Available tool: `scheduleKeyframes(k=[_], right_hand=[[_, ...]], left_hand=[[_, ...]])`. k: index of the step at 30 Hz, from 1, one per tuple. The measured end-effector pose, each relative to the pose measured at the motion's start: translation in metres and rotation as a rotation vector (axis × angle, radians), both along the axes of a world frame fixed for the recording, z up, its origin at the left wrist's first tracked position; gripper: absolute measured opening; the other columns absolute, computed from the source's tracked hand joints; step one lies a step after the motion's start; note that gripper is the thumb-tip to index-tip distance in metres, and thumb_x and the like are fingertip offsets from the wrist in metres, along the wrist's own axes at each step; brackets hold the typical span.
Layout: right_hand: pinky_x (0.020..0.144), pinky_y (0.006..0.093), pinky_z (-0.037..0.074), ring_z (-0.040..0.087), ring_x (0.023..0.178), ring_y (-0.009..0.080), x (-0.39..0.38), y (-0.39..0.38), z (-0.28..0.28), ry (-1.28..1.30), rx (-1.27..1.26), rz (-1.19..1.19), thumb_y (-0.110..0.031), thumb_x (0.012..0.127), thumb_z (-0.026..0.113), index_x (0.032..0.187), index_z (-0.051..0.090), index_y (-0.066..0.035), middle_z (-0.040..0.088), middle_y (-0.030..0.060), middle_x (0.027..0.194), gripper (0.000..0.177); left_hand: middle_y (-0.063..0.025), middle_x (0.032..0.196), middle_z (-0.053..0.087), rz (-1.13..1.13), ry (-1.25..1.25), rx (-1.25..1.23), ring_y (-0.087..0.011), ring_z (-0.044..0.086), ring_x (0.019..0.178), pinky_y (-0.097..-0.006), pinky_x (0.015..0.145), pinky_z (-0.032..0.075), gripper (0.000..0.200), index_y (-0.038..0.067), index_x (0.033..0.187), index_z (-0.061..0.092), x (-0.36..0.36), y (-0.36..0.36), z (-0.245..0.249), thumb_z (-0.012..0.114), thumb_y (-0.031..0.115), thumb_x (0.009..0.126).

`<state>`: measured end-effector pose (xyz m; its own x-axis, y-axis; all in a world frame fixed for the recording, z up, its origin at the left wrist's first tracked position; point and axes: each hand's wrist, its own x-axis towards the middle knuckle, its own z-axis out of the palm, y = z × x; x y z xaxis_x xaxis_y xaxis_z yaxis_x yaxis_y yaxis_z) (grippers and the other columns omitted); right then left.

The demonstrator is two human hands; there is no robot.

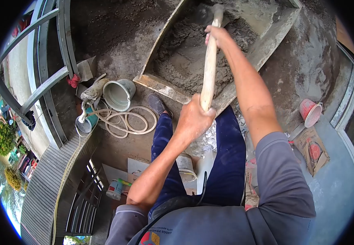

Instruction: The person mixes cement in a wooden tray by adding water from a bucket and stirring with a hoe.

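Observation:
Both my hands are closed around the pale wooden handle [210, 73] of a hoe. My left hand [194, 118] grips its near end, just in front of my legs. Farther up, close to the head, my right hand [218, 36] is wrapped round the same handle. The hoe's head [205, 15] is blurred and partly sunk in wet grey mortar [185, 61]. That mortar lies in a shallow wooden mixing trough [164, 84], whose near corner reaches almost to my knees.
Left of my feet stand a grey bucket [119, 95] and a coiled hose [128, 126]. A red bucket [310, 112] and a flattened paper sack [312, 150] are at the right. Metal framing [46, 87] rises on the left. A small pail [186, 167] sits between my legs.

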<state>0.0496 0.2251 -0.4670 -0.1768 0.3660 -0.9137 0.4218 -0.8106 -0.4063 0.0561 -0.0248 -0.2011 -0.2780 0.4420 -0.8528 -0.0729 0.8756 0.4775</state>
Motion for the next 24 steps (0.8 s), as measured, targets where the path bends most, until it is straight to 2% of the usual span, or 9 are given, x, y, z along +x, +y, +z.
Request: scheduleKeyframes(k=[3, 5, 8, 12, 14, 16, 20, 22, 24], right_hand=[[0.048, 0.0484, 0.056, 0.059, 0.054, 0.0277, 0.029, -0.132, -0.043, 0.04, -0.244, -0.001, -0.002, 0.088, 0.065, 0.106, 0.052, 0.004, 0.053, 0.0119, 0.069, 0.023], [0.048, 0.0444, 0.054, 0.055, 0.052, 0.0243, 0.033, -0.157, -0.033, 0.051, -0.312, 0.042, -0.015, 0.094, 0.063, 0.099, 0.056, 0.0, 0.051, 0.0087, 0.066, 0.017], [0.049, 0.0444, 0.054, 0.055, 0.053, 0.0237, 0.036, -0.148, -0.006, 0.076, -0.298, 0.006, -0.016, 0.094, 0.063, 0.099, 0.056, -0.001, 0.051, 0.0082, 0.066, 0.017], [0.047, 0.0441, 0.054, 0.056, 0.051, 0.0238, 0.059, -0.181, 0.121, 0.081, -0.236, -0.184, -0.016, 0.091, 0.064, 0.098, 0.056, 0.003, 0.053, 0.0101, 0.068, 0.022], [0.047, 0.0419, 0.054, 0.056, 0.051, 0.0227, 0.057, -0.222, 0.19, 0.057, -0.102, -0.291, -0.013, 0.089, 0.065, 0.094, 0.055, 0.002, 0.054, 0.0095, 0.069, 0.018], [0.051, 0.0404, 0.053, 0.056, 0.056, 0.0206, 0.049, -0.267, 0.219, 0.052, -0.027, -0.367, -0.011, 0.092, 0.063, 0.093, 0.058, -0.001, 0.053, 0.0066, 0.071, 0.012], [0.051, 0.0386, 0.054, 0.057, 0.051, 0.0219, 0.053, -0.333, 0.152, 0.104, -0.024, -0.475, -0.006, 0.085, 0.067, 0.093, 0.049, 0.001, 0.055, 0.0098, 0.07, 0.021], [0.054, 0.0382, 0.054, 0.059, 0.053, 0.022, 0.047, -0.329, 0.173, 0.105, 0.074, -0.477, -0.007, 0.086, 0.066, 0.09, 0.051, 0.001, 0.056, 0.0094, 0.071, 0.018], [0.055, 0.0385, 0.057, 0.06, 0.056, 0.0224, 0.054, -0.321, 0.204, 0.152, 0.019, -0.39, -0.008, 0.09, 0.061, 0.091, 0.053, 0.001, 0.057, 0.0101, 0.077, 0.012]], left_hand=[[-0.0288, 0.091, 0.07, -0.057, 0.027, -0.138, -0.0366, 0.073, 0.087, -0.0424, 0.08, 0.055, 0.039, -0.006, 0.112, 0.059, 0.027, -0.063, 0.014, 0.067, 0.019, 0.084], [-0.0293, 0.089, 0.069, -0.038, 0.028, -0.177, -0.0392, 0.073, 0.085, -0.0437, 0.079, 0.055, 0.037, -0.006, 0.111, 0.058, 0.03, -0.072, 0.029, 0.067, 0.019, 0.085], [-0.0288, 0.085, 0.068, -0.021, -0.032, -0.153, -0.0409, 0.071, 0.082, -0.0452, 0.077, 0.054, 0.034, -0.005, 0.108, 0.058, 0.01, -0.072, 0.068, 0.067, 0.017, 0.085], [-0.0259, 0.082, 0.066, -0.087, -0.094, -0.083, -0.0403, 0.07, 0.078, -0.0455, 0.074, 0.053, 0.028, -0.001, 0.104, 0.057, 0.003, -0.151, 0.151, 0.068, 0.014, 0.083], [-0.0278, 0.087, 0.069, -0.139, -0.167, -0.158, -0.0485, 0.069, 0.088, -0.0513, 0.08, 0.054, 0.028, 0.003, 0.107, 0.057, -0.017, -0.217, 0.171, 0.067, 0.013, 0.082], [-0.0246, 0.088, 0.068, -0.172, 0.059, -0.17, -0.048, 0.067, 0.088, -0.0521, 0.078, 0.053, 0.024, 0.005, 0.101, 0.058, -0.017, -0.301, 0.134, 0.068, 0.011, 0.08], [-0.0216, 0.086, 0.062, -0.185, 0.435, -0.113, -0.0472, 0.06, 0.09, -0.055, 0.078, 0.047, 0.017, 0.004, 0.09, 0.056, -0.016, -0.4, -0.015, 0.067, 0.007, 0.077], [-0.0206, 0.085, 0.061, -0.204, 0.485, 0.004, -0.0461, 0.059, 0.088, -0.054, 0.079, 0.046, 0.015, 0.004, 0.087, 0.056, -0.032, -0.387, -0.007, 0.067, 0.006, 0.077], [-0.0199, 0.085, 0.059, -0.258, 0.468, 0.047, -0.0439, 0.057, 0.086, -0.0515, 0.079, 0.045, 0.014, 0.004, 0.084, 0.055, -0.037, -0.38, 0.05, 0.067, 0.004, 0.076]])
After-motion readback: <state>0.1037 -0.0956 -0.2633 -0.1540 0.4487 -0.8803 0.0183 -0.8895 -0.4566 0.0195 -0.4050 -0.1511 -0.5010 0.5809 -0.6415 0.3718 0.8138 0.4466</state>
